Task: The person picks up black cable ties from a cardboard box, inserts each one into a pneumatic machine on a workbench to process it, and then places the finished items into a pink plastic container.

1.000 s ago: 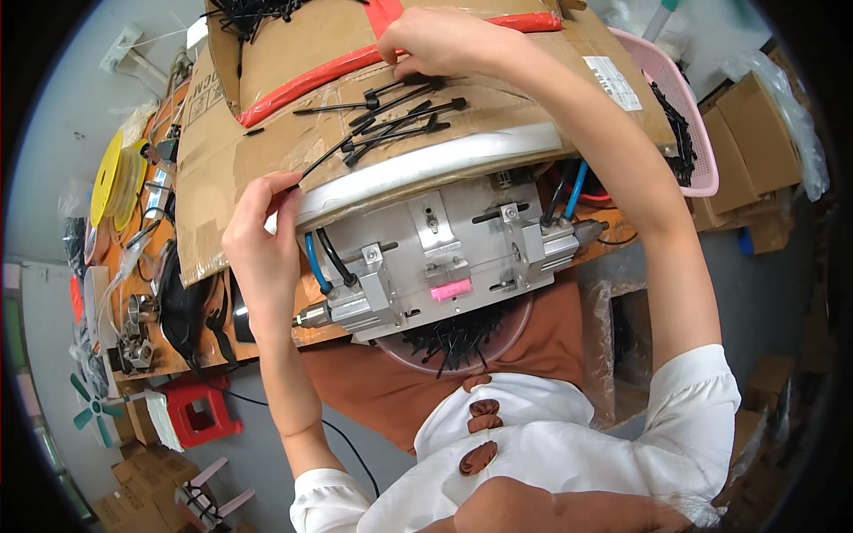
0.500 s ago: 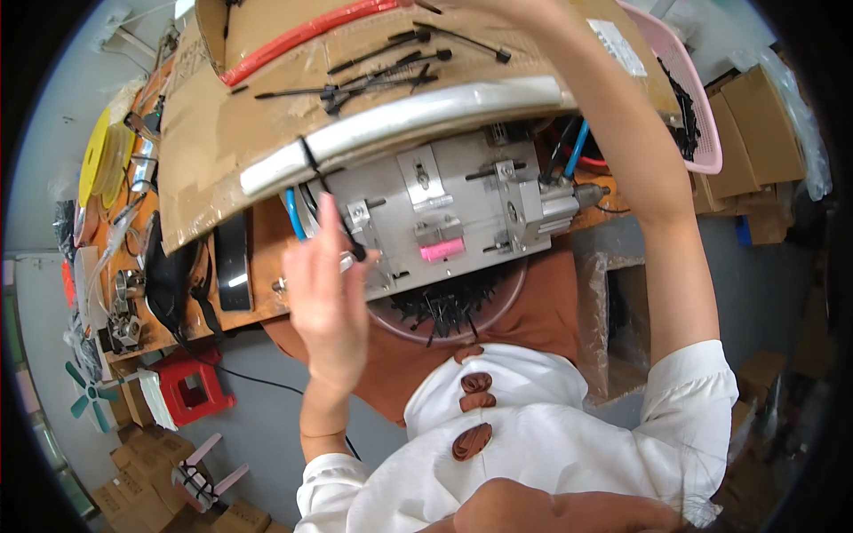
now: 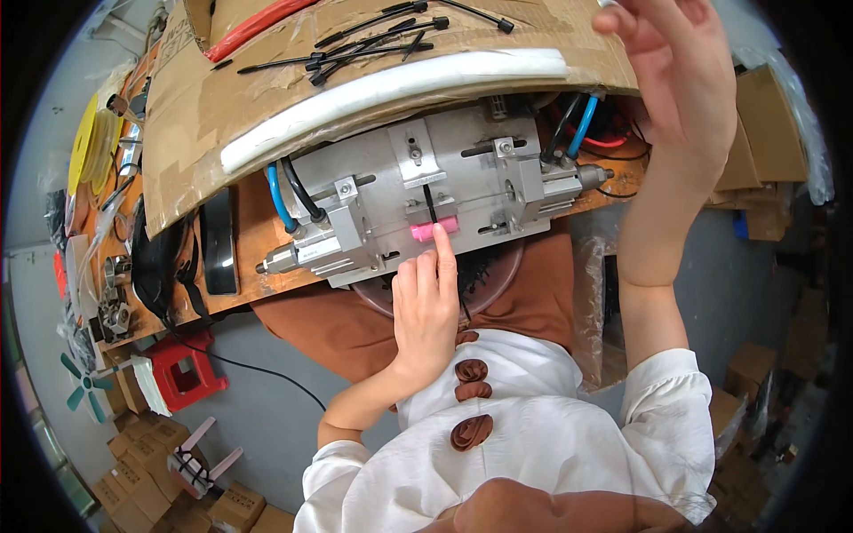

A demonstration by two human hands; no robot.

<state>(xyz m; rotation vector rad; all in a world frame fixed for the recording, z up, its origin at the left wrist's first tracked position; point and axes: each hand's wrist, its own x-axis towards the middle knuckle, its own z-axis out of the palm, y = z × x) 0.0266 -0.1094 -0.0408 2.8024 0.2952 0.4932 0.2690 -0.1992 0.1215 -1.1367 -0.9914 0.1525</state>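
Note:
My left hand (image 3: 426,306) is over the front edge of a metal clamping fixture (image 3: 386,200). Its index finger is stretched onto a small pink block (image 3: 434,228), and the other fingers are bent. A thin black rod (image 3: 430,202) runs from the fixture's central bracket (image 3: 416,153) across the pink block and under this hand, which seems to pinch it; the thumb is hidden. My right hand (image 3: 680,84) is raised to the right of the cardboard, its fingers apart and nothing seen in them. Silver cylinders with blue and black hoses flank the fixture.
Several black rods (image 3: 373,44) lie on the cardboard sheet (image 3: 191,169) behind a white padded strip (image 3: 391,98). A bowl of black parts (image 3: 506,275) sits below the fixture. Left are a yellow spool (image 3: 96,147), a black strap and a red stool (image 3: 187,369).
My left hand has brought the black rod down and right from the padded strip to the pink block. My right hand has moved right, away from the rods on the cardboard.

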